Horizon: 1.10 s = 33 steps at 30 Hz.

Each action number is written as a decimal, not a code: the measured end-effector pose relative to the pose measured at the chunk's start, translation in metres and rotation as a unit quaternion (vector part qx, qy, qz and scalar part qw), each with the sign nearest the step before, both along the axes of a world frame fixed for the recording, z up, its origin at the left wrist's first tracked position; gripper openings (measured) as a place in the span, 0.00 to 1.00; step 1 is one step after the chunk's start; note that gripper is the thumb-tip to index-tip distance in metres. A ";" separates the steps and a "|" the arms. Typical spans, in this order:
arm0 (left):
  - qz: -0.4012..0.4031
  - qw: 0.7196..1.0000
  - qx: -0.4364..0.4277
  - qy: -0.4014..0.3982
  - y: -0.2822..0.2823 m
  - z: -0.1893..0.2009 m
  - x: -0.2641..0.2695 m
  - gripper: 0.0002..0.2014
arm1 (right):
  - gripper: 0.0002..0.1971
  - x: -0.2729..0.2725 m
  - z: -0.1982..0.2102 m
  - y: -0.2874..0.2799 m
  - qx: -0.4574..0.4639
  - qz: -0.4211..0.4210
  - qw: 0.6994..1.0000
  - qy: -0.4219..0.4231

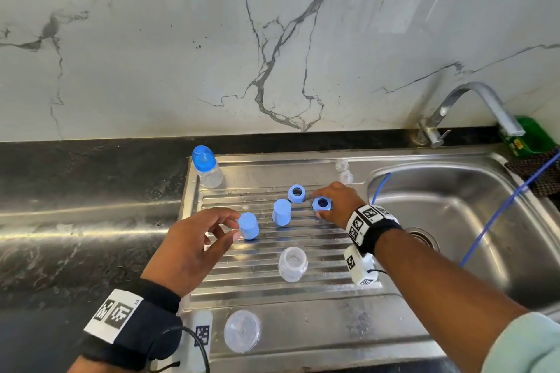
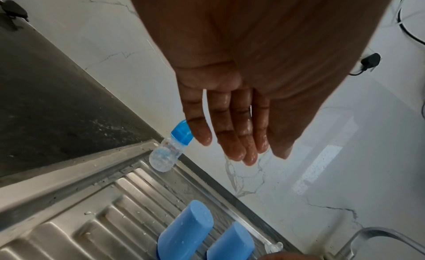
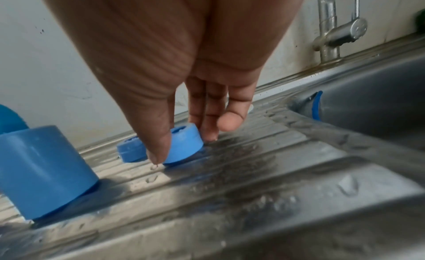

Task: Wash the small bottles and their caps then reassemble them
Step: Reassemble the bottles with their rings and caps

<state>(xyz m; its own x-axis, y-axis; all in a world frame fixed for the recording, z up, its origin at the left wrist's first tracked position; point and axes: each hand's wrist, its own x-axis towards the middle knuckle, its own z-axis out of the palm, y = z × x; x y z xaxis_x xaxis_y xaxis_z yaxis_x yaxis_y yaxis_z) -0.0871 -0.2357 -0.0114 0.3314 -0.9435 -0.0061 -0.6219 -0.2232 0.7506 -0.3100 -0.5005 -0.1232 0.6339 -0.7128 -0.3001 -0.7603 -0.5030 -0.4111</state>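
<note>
While the right hand (image 1: 336, 203) pinches a wet blue collar ring (image 3: 181, 145) between thumb and fingers on the ribbed drainboard (image 1: 318, 288), a second ring (image 1: 296, 193) sits just behind. The left hand (image 1: 194, 248) hovers relaxed, empty, beside an upright blue cap (image 1: 249, 225); the basin (image 1: 472, 221) lies right.

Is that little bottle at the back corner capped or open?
Capped. The assembled bottle stands upright on the drainboard with its blue cap on.

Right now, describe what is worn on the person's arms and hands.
Both hands are bare and wet. Each wrist carries a black band with white square-code tags; the other band is on the right. A thin black cable hangs off the left band. A pale green sleeve covers the right arm.
</note>
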 end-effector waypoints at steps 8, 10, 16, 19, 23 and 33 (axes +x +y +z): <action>-0.017 0.999 -0.028 -0.023 -0.009 0.013 -0.001 0.14 | 0.15 -0.017 0.035 0.023 0.130 -0.187 0.945 -0.233; -0.029 0.998 -0.043 -0.018 -0.020 0.019 -0.006 0.15 | 0.10 -0.018 0.061 0.035 0.229 -0.215 0.893 -0.321; -0.109 0.989 -0.097 -0.033 -0.060 0.045 -0.036 0.24 | 0.21 -0.016 0.123 0.074 0.411 -0.184 0.765 -0.461; -0.146 0.982 -0.110 -0.045 -0.073 0.052 -0.054 0.31 | 0.22 -0.012 0.135 0.089 0.446 -0.154 0.745 -0.472; -0.158 0.979 -0.122 -0.053 -0.078 0.046 -0.068 0.26 | 0.22 -0.012 0.134 0.098 0.467 -0.135 0.740 -0.466; -0.090 0.993 -0.076 -0.018 -0.070 0.025 -0.057 0.24 | 0.09 -0.033 0.066 0.020 0.269 -0.311 0.848 -0.336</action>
<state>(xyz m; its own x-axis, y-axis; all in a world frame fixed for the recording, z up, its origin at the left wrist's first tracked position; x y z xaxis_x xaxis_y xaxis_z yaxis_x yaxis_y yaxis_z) -0.1440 -0.3053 0.0132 0.1541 -0.9765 0.1504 -0.6691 0.0088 0.7431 -0.3435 -0.4808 -0.0572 0.3430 -0.8466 -0.4070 -0.3129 0.3055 -0.8993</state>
